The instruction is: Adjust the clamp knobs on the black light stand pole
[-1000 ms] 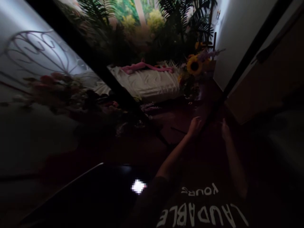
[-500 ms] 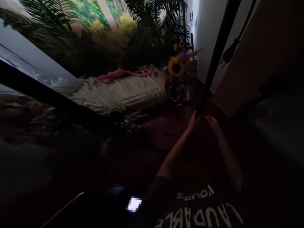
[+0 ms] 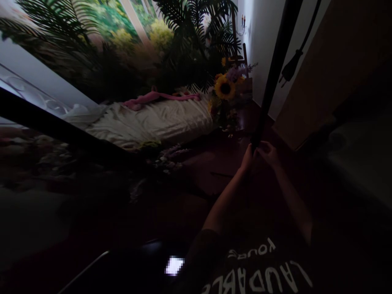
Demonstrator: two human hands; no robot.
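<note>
A dark upright pole (image 3: pixel 275 69) runs down from the top edge to my hands. My left hand (image 3: pixel 247 157) is wrapped round its lower part. Close beside it, my right hand (image 3: pixel 268 153) has its fingers bent in towards the pole, and the fingertips seem to touch it or something small there. Dim light hides what the right fingers hold, if anything. To the right of the pole hangs a black cable with a plug (image 3: pixel 290 68).
A cream draped cloth (image 3: pixel 159 118) bears a pink plush figure (image 3: pixel 147 99). Sunflowers (image 3: pixel 225 87) stand beyond it, with palm leaves (image 3: pixel 202 36) behind. Another dark bar (image 3: pixel 61 126) crosses the left. A brown panel (image 3: pixel 309 94) leans at right. A glossy dark surface (image 3: pixel 128 269) lies lower left.
My right hand has moved left and slightly up, closer to the pole and my left hand. My left hand stays on the pole. The view has shifted slightly.
</note>
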